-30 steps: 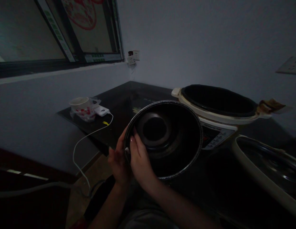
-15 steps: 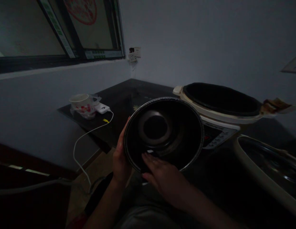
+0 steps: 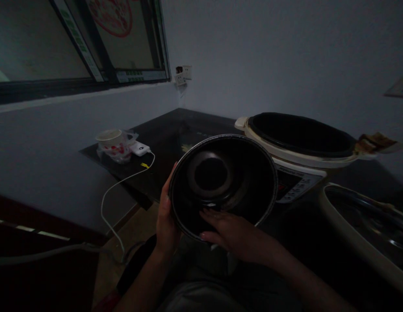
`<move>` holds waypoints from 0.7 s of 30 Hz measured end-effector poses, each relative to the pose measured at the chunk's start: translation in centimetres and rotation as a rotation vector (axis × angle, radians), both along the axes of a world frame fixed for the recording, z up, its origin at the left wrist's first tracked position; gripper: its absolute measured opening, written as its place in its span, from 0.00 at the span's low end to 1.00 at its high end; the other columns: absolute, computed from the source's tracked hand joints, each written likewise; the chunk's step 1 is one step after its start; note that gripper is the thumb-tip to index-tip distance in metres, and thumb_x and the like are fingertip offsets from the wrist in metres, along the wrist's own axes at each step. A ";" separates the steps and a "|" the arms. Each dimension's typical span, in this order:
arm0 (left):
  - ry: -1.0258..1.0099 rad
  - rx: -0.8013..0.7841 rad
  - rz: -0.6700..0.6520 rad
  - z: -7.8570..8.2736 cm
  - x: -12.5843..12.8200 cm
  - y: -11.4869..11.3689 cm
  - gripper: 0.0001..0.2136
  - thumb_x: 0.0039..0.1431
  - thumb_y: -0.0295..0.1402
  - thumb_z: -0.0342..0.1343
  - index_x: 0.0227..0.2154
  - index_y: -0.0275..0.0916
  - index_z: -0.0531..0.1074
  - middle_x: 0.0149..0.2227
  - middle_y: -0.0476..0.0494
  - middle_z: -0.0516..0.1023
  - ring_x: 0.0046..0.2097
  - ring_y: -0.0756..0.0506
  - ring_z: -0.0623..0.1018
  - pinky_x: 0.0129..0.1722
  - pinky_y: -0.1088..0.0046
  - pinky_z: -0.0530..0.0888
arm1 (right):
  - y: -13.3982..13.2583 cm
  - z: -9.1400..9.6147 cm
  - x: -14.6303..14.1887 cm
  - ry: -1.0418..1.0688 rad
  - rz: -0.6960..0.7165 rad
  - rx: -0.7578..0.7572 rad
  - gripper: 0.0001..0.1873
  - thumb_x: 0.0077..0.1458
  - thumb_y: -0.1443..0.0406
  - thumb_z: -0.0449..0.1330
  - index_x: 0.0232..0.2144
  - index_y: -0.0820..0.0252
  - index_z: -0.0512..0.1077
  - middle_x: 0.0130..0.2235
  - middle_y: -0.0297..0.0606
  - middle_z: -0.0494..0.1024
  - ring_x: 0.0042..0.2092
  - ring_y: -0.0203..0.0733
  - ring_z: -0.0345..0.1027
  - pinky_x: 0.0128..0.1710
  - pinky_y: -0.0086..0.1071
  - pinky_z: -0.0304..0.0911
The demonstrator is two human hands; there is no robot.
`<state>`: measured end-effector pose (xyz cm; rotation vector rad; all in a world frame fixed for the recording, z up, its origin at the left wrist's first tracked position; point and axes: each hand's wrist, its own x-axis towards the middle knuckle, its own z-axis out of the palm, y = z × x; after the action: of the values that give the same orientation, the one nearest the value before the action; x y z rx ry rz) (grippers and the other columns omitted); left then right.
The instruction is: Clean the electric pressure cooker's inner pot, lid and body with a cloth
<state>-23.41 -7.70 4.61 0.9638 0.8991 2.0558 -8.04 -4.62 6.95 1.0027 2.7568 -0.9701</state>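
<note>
A deep dark metal pot [image 3: 250,173] is tipped toward me, its round mouth and shiny inner bottom showing. My left hand [image 3: 165,221] grips its outer left side, with fingers behind the wall. My right hand [image 3: 232,232] reaches over the near rim, fingers extended together along the inner wall and thumb near the rim. A small white bit [image 3: 211,205] shows by its fingertips, and another white bit shows under the thumb. What lies under that palm is hidden. Beyond the pot stands a large white cooker [image 3: 300,171] with a dark, round opening.
At the right lies a glass lid [image 3: 367,234] with a pale rim. On the dark table [image 3: 175,123] are a bagged paper cup [image 3: 112,145] and a white power bank [image 3: 140,148] trailing a cable. Brown-stained material [image 3: 375,144] sits at the cooker's right edge.
My right hand has slid a little to the right along the pot's inner wall, and the white bits have shifted with it. My left hand still grips the pot.
</note>
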 end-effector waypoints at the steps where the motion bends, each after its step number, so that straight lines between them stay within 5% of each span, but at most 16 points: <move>1: 0.000 -0.010 0.002 0.0 0.0 0.0 0.20 0.62 0.44 0.50 0.55 0.49 0.69 0.61 0.49 0.68 0.63 0.41 0.65 0.61 0.64 0.64 | 0.0 -0.5 -0.6 0.100 -0.021 -0.047 0.31 0.64 0.55 0.50 0.63 0.69 0.57 0.65 0.50 0.58 0.66 0.46 0.50 0.65 0.41 0.46; 6: 0.017 -0.041 -0.028 -0.4 -0.6 0.0 0.22 0.57 0.42 0.56 0.56 0.50 0.69 0.61 0.49 0.68 0.63 0.40 0.65 0.61 0.64 0.64 | 0.2 -1.8 -4.8 0.581 -0.192 -0.276 0.26 0.65 0.64 0.46 0.62 0.68 0.58 0.65 0.44 0.57 0.67 0.37 0.48 0.67 0.38 0.39; 12: 0.344 -0.069 -0.059 -2.1 -2.7 -0.6 0.38 0.48 0.31 0.66 0.62 0.52 0.59 0.66 0.48 0.59 0.66 0.39 0.58 0.64 0.64 0.59 | 1.5 -1.5 -9.0 0.973 -0.507 -0.693 0.29 0.59 0.66 0.50 0.62 0.59 0.59 0.66 0.33 0.56 0.67 0.35 0.46 0.67 0.37 0.38; 16: 0.439 -0.085 -0.019 -2.5 -3.4 -0.8 0.37 0.48 0.30 0.65 0.62 0.51 0.59 0.64 0.47 0.63 0.64 0.40 0.63 0.61 0.67 0.63 | 3.5 -0.3 -10.4 1.304 -0.511 -0.916 0.30 0.53 0.64 0.57 0.60 0.51 0.63 0.63 0.28 0.64 0.65 0.37 0.54 0.66 0.36 0.43; 21: 0.445 -0.064 -0.041 -2.2 -3.4 -0.8 0.35 0.51 0.30 0.63 0.62 0.50 0.59 0.64 0.47 0.63 0.64 0.41 0.62 0.62 0.66 0.61 | 4.9 2.3 -11.0 1.648 -0.535 -0.966 0.28 0.56 0.66 0.53 0.59 0.50 0.62 0.58 0.28 0.71 0.60 0.37 0.62 0.64 0.41 0.48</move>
<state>-26.79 -8.50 2.39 1.4220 1.1504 1.7950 -19.07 0.33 9.26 0.7675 1.5601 -3.9256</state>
